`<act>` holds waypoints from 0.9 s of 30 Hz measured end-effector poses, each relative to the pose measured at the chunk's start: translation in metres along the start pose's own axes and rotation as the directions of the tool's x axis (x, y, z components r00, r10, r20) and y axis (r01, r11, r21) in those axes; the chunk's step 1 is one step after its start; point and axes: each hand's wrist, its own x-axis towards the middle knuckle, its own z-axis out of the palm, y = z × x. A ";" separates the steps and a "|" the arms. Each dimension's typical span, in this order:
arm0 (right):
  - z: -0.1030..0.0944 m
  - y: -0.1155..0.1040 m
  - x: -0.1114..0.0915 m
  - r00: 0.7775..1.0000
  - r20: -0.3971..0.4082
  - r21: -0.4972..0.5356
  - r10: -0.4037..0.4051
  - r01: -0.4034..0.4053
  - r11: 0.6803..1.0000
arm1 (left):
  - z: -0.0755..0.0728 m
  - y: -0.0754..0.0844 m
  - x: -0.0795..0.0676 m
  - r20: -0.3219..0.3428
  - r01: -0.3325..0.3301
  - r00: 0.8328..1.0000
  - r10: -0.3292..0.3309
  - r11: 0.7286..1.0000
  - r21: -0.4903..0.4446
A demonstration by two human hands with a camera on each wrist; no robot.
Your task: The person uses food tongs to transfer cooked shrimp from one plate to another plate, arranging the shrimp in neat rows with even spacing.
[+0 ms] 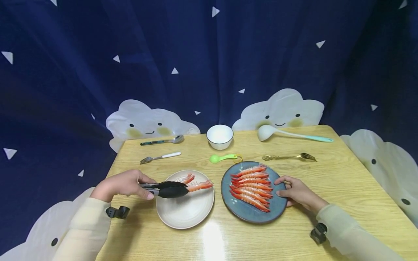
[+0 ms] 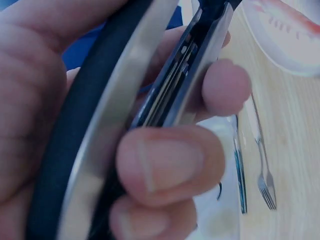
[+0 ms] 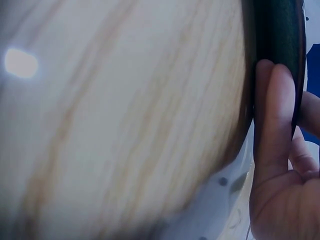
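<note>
My left hand (image 1: 125, 185) grips black-tipped metal tongs (image 1: 173, 189) above the white plate (image 1: 186, 217). Two red shrimp lie at that plate's back part; the tongs' tips are at the nearer shrimp (image 1: 200, 186) and cover part of it. Whether they pinch it I cannot tell. In the left wrist view, fingers curl round the tongs' metal arms (image 2: 110, 115). At the right edge of the dark blue plate (image 1: 236, 212), my right hand (image 1: 298, 194) pinches the rim, fingers on top and underneath. Several red shrimp (image 1: 251, 188) lie in a row on this plate.
Behind the plates lie a white-handled fork (image 1: 160, 157), a spoon (image 1: 161, 140), a green measuring spoon (image 1: 223, 157) and a gold fork (image 1: 289, 157). A white bowl (image 1: 220, 137) and a ladle (image 1: 294, 135) are near the wooden table's (image 1: 326, 181) back edge, before a blue curtain.
</note>
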 end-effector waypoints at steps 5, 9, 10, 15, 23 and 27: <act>-0.002 0.001 0.000 1.000 -0.007 -0.005 0.002 -0.002 1.000 | 0.000 0.017 0.017 0.083 -0.055 0.995 0.057 0.998 -0.021; -0.003 0.003 0.001 1.000 -0.008 -0.009 -0.005 0.005 1.000 | 0.002 0.035 0.035 0.142 -0.074 0.987 0.076 0.997 -0.018; -0.004 0.003 0.001 1.000 -0.005 -0.007 -0.008 0.008 1.000 | 0.003 0.040 0.040 0.158 -0.083 0.984 0.084 0.996 -0.009; -0.004 0.007 0.002 1.000 0.011 0.010 -0.014 0.014 1.000 | 0.004 0.065 0.065 0.234 -0.118 0.967 0.097 0.990 0.078; -0.003 0.005 0.002 1.000 -0.025 -0.003 0.007 -0.007 1.000 | 0.012 0.106 0.108 0.328 -0.115 0.944 0.042 0.972 0.206; -0.002 0.003 0.002 1.000 -0.016 -0.007 -0.001 0.000 1.000 | 0.018 0.119 0.127 0.396 -0.109 0.918 0.019 0.972 0.207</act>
